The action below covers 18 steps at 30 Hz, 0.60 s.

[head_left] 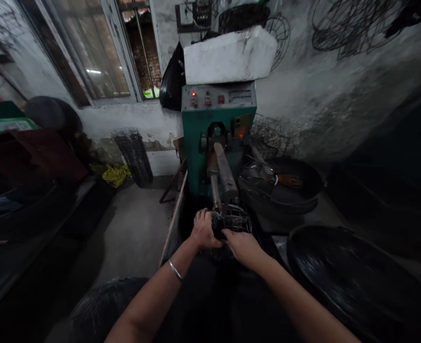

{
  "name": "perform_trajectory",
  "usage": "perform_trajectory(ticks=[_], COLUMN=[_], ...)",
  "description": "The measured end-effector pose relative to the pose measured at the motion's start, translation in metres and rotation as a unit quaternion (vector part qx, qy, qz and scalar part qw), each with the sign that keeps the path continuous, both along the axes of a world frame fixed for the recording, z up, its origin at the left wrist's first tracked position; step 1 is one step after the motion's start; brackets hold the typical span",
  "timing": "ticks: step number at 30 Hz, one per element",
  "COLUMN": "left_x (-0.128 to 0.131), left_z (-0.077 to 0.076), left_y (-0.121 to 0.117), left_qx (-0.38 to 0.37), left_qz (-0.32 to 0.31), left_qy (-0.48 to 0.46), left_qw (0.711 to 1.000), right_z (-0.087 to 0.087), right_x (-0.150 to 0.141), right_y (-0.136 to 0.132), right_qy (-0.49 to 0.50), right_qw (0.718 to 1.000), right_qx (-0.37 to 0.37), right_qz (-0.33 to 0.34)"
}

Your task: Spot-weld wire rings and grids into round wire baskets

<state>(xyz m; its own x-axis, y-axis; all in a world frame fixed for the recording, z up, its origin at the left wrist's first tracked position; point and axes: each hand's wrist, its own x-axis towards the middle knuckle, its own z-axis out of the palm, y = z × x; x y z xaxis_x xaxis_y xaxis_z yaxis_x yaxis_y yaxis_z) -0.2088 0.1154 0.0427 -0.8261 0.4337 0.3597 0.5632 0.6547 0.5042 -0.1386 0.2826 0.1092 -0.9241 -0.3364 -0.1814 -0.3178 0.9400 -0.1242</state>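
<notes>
Wire cage (pixel 232 223) is gripped between both closed hands, left hand (pixel 203 229) and right hand (pixel 241 246), under the machine's arms (pixel 225 174); dark basins (pixel 296 186) are seen rightward.

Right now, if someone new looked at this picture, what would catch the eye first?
First, the green machine in the middle, with red lights on its grey panel and a white block on top. In front of it, the left hand and the right hand both grip a small wire cage held at the tip of the machine's metal arm. Dark round basins stand at the right.
</notes>
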Motion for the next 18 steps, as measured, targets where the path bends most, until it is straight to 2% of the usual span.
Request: perform_trajectory(ticks=[6,10,14,18], left_x=[0.001,-0.007,-0.021,-0.029], left_z=[0.006,0.011,0.016,0.018], left_y=[0.001,0.004,0.008,0.010], left_qx=[0.023,0.008,-0.011,-0.004], left_qz=[0.011,0.030,0.059,0.054], left_qy=[0.010,0.000,0.001,-0.001], left_qw=[1.000,1.000,0.998,0.999], right_z=[0.006,0.006,-0.009,-0.027], right_x=[0.001,0.014,0.022,0.026], right_y=[0.000,0.007,0.020,0.032], right_qy=[-0.001,0.041,0.083,0.082], right_qw=[1.000,0.991,0.973,0.962], right_qx=[-0.025,-0.098,-0.165,-0.220], right_qz=[-0.008,-0.086,-0.139,-0.136])
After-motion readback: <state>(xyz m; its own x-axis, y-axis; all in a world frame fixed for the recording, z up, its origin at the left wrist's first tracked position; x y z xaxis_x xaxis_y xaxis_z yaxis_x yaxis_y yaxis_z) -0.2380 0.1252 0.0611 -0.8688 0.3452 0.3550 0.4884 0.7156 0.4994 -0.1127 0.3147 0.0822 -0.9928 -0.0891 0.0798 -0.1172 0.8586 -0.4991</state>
